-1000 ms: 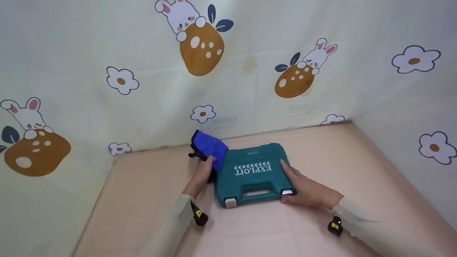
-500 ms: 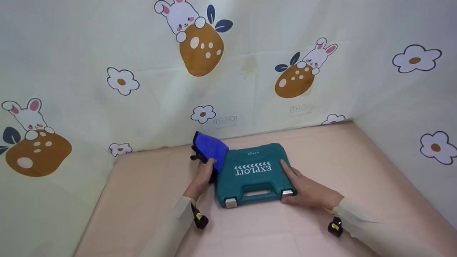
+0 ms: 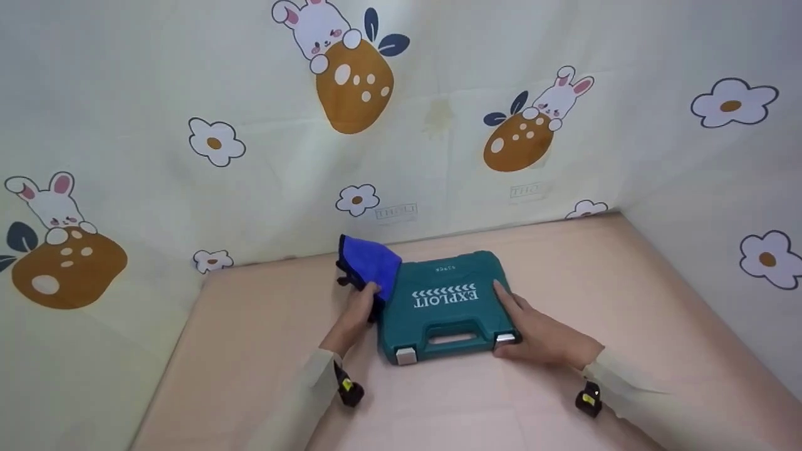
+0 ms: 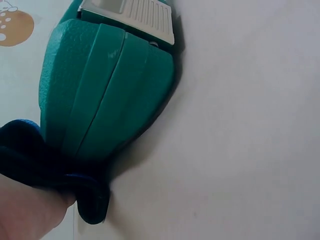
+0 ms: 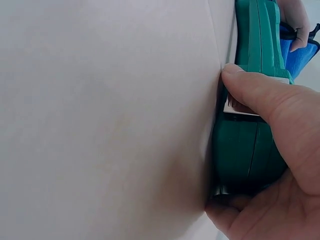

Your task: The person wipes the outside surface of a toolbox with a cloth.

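Against green case [image 3: 445, 312], blue cloth [image 3: 372, 260], slightly lowered

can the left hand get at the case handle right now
Probably not as it stands: the left hand has its grip on the blue cloth beside the case, though the handle itself looks uncovered.

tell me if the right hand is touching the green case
Touching. The right wrist view shows the right hand's thumb lying across the metal latch of the green case.
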{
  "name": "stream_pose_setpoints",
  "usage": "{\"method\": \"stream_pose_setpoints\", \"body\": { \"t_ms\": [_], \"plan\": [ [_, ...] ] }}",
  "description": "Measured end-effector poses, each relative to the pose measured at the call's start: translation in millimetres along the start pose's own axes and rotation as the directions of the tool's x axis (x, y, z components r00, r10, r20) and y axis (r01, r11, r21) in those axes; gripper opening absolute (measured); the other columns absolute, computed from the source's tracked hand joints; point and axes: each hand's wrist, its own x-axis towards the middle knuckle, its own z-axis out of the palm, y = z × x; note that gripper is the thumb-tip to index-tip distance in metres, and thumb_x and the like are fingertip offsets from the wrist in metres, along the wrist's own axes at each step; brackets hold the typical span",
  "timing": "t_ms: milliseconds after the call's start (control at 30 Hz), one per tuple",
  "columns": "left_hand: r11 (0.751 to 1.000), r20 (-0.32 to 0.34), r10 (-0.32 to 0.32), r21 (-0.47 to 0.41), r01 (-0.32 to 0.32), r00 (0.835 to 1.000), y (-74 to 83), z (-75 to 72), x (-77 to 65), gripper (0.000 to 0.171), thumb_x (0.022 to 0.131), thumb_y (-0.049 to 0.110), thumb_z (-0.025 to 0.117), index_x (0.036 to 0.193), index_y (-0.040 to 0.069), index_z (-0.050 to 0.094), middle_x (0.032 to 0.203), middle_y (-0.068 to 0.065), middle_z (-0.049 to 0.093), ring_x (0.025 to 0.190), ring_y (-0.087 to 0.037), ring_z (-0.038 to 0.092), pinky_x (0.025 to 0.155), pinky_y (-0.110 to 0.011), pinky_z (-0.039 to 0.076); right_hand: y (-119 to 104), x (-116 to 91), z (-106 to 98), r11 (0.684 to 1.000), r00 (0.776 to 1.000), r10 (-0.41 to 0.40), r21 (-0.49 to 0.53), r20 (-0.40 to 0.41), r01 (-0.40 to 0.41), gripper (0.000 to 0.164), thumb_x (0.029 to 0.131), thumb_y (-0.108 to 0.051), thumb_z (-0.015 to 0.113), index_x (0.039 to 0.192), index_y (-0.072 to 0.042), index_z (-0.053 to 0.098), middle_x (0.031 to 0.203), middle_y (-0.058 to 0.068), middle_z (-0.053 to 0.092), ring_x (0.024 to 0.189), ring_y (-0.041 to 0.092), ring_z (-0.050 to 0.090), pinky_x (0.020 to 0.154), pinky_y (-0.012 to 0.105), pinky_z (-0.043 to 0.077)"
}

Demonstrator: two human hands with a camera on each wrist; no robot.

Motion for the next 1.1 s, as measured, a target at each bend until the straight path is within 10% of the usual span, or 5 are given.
{"method": "stream_pose_setpoints", "body": {
  "t_ms": [1100],
  "plan": [
    [0.996, -0.015, -0.001, 0.087, 0.003, 1.000, -8.1, -2.7, -41.5, 0.044, 0.094, 0.026, 0.048, 0.124, -0.004, 0.041, 0.121, -0.013, 0.044, 0.113, -0.029, 0.042, 0.099, -0.042, 0.034, 0, 1, 0, 1.000, 1.000, -0.012, -0.022, 0.001, 0.012, 0.119, 0.088, -0.050, 0.078, 0.163, -0.022, -0.010, 0.164, 0.027, 0.008, 0.144, 0.046, 0.028, 0.111, 0.057, 0.031]
  ]
}}
